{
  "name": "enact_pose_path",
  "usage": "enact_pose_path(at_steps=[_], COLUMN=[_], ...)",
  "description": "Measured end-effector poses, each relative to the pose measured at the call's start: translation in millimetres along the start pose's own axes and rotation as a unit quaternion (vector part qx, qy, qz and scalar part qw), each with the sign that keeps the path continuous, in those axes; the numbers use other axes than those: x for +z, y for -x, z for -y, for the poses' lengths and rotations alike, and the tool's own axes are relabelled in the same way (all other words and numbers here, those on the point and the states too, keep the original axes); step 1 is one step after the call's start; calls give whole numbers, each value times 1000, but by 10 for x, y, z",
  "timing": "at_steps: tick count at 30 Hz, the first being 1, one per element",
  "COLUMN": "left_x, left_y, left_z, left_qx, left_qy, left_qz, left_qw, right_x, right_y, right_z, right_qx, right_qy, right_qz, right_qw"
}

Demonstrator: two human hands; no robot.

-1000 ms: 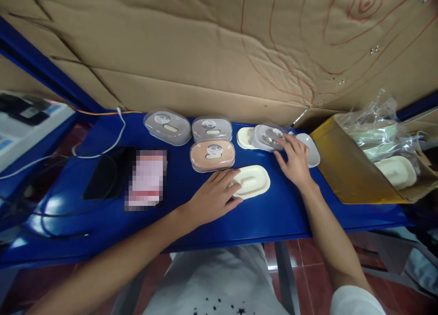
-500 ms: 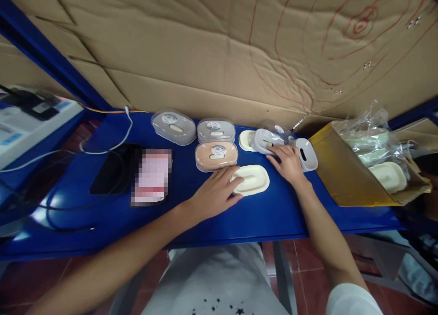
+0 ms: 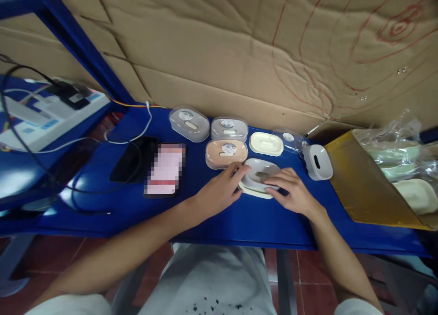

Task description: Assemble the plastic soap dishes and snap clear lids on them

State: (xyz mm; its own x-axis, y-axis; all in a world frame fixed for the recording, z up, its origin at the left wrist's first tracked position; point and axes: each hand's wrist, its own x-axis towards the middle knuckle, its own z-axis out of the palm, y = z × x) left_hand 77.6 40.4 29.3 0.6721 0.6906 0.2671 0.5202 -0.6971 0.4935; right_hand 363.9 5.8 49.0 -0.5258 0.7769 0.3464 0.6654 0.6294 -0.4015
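Observation:
A light grey oval dish with a slot sits over a cream oval tray near the middle of the blue table. My right hand grips the dish's right edge between thumb and fingers. At its left edge is my left hand, thumb and fingers closed on the rim. Behind lie a cream dish, a peach lidded box and two grey lidded boxes. A second grey slotted dish leans near a clear lid.
An open cardboard box at the right holds plastic-wrapped green and cream dishes. To the left lie a phone, a black device, cables and a white power strip. Cardboard walls the table's back edge.
My right hand has brought the grey dish from the back row onto the front cream tray. My left hand now touches that dish. The camera view has shifted, moving the scene's right side rightward.

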Motion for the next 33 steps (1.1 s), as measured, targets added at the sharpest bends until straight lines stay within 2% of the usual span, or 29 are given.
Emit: enact_pose_path(at_steps=[3,7,12,16,18,20,23,25,27,29,33], left_x=[14,30,26,28,24,9,-26,-45,-54,-55,-58], left_y=[5,15,16,13,9,3,-1,2,9,17,24], left_z=[15,16,17,24,22,18,8,-3,-14,-21,-20], left_qx=[25,64,64,68,74,79,84,85,83,81,86], left_qy=[-16,-61,-79,-92,-101,-109,-106,-89,-71,-61,-76], left_qz=[0,11,15,20,20,20,20,16,10,8,16], left_qw=[1000,996,995,993,992,991,991,992,994,995,993], right_x=[63,111,191,272,277,251,201,189,195,201,152], right_y=[-23,-40,-52,-20,5,18,-7,-38,-58,-55,-13], right_z=[79,208,325,336,279,161,-114,-311,-461,-530,-481], right_qx=[-24,-42,-51,-60,-75,-64,42,116,147,156,136], right_qy=[10,84,162,163,115,39,13,69,113,130,129], right_qz=[20,58,94,100,77,24,-60,-57,-23,-11,-14], right_qw=[999,994,981,980,988,997,997,989,982,979,982])
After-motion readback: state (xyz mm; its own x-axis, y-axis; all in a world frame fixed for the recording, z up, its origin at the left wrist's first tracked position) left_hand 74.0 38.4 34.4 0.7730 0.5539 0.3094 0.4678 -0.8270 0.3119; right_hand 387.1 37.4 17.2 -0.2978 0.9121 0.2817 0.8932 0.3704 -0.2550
